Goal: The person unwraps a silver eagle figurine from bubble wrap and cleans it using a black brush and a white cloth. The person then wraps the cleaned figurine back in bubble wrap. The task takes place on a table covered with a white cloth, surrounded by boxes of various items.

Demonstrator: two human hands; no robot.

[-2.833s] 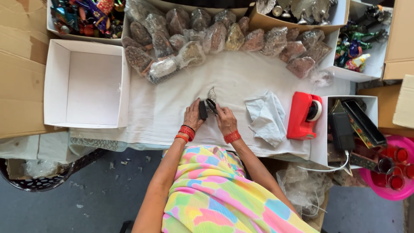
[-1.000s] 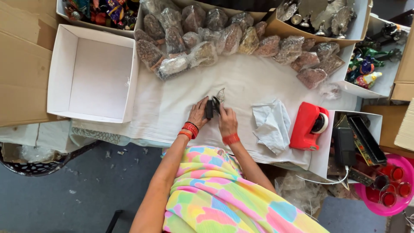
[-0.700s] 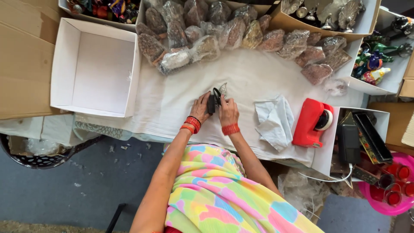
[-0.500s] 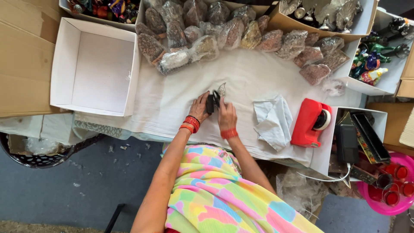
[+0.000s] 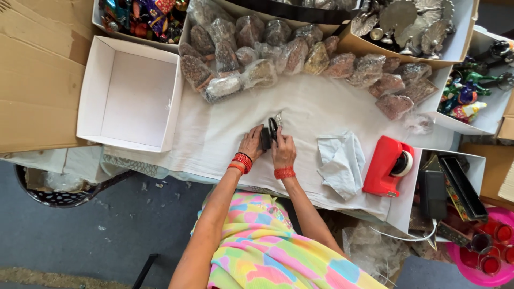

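At centre of the white-covered desk (image 5: 214,134): a small dark object (image 5: 269,135), held between both hands just above the cloth. Left hand (image 5: 250,144), wrist ringed with red bangles, curled around the object's left side. Right hand (image 5: 284,151), red band at the wrist, closed over the right side, fingers bent onto the piece; a scrap of clear wrapping (image 5: 278,119) shows just beyond the fingertips. Exactly what the object is cannot be told at this size. Compared with the views from a few moments back, both hands and the object sit at the same spot on the cloth, grip unaltered; only the camera's framing has drifted. Judged from this, the handling of the single piece is ongoing, with no new item picked up and none set down. Surrounding items: an open white box (image 5: 128,93), nothing inside, well to the left; a row of clear bags filled with small brownish pieces (image 5: 289,56) along the far edge; a crumpled pale blue cloth (image 5: 340,163) just right of the hands; a red tape dispenser (image 5: 386,167) beside that cloth; a tray of coloured figurines (image 5: 468,96) at far right; a pink round tray of small red cups (image 5: 490,249) at lower right.
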